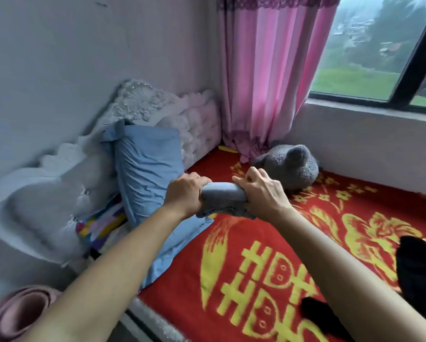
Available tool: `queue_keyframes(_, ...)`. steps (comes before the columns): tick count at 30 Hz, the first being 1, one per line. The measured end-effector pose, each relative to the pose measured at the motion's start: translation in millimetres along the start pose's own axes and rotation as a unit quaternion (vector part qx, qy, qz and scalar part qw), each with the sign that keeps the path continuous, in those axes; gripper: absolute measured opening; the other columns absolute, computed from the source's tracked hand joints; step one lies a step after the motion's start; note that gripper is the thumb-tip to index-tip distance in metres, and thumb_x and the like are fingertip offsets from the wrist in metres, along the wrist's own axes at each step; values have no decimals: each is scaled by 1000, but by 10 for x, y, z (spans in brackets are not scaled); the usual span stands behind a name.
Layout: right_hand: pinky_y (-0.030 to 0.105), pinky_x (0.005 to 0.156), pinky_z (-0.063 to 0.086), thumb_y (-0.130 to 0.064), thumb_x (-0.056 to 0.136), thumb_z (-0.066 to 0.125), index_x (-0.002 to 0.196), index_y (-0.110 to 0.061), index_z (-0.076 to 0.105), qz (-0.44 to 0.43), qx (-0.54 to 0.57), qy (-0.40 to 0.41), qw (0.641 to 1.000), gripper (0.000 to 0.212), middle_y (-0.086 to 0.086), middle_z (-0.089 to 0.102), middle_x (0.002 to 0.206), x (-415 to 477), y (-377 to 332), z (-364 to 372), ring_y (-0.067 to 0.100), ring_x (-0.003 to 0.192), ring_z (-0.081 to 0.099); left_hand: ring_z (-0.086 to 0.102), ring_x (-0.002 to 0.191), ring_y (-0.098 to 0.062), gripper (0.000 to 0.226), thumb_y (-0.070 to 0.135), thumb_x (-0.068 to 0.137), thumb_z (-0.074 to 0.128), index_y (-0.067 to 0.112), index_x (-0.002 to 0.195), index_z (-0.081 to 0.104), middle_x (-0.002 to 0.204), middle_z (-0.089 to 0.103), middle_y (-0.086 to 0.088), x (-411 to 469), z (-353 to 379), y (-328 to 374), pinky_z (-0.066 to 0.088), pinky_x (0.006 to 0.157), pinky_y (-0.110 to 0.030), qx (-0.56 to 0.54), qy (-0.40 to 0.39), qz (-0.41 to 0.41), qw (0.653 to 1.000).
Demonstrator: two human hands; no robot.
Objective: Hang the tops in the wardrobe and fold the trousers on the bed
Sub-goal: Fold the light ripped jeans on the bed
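surface: bed (251, 233) under a red blanket with yellow woven motifs, in a corner by a pleated pink curtain (268, 70) | carved white tufted headboard (142, 102), creased blue pillow (145, 164), fuzzy grey plush (288, 166) | left hand (184, 193) and right hand (261, 191) each curl round an end of the soft grey folded trousers (221, 196), over the blanket beside the pillow

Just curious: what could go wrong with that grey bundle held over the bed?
The left hand and right hand grip the folded grey garment only at its ends; its lower layers sag and may unfold. Set down here, it might land on the leaning blue pillow and slump.
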State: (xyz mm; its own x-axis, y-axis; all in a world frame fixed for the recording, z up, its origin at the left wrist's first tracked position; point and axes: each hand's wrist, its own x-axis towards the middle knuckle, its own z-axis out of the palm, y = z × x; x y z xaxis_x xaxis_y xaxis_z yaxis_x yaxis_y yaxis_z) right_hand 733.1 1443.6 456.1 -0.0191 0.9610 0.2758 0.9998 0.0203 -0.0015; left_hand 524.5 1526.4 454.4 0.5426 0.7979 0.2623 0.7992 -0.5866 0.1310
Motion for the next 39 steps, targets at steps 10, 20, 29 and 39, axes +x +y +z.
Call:
queue_keyframes(10,38,73,50,-44,77,70,144,-36,46,-197,106,-37,974,71,-2,55,130,-620,-1418,2,27,115,59,56,107,-25,57,18,71,61,41,123,60,112,62,4,-2068,-630,-360,49,85,-34,85,-6,-192,978)
queue_keyframes(20,40,78,51,-34,76,67,135,-35,52,-330,136,11,934,62,-1,61,119,-1497,-3424,-764,28,111,61,60,104,-26,58,16,72,59,43,123,56,111,64,5,-4343,-1739,-828,50,81,-35,104,59,-325,938)
queue_keyframes(29,35,68,47,-35,80,64,140,-35,42,-440,145,71,884,64,-4,65,116,-3016,-5808,-1679,26,100,66,59,99,-21,50,20,77,59,43,121,53,108,63,8,-7248,-3040,-1088,46,72,-33,155,104,-403,896)
queue_keyframes(39,32,71,51,-40,82,64,138,-36,48,-526,173,103,826,58,-11,67,116,-3685,-7499,-2399,19,100,67,60,77,-14,32,47,73,69,45,104,64,77,60,16,-8915,-4044,-1386,37,60,-26,169,124,-466,859)
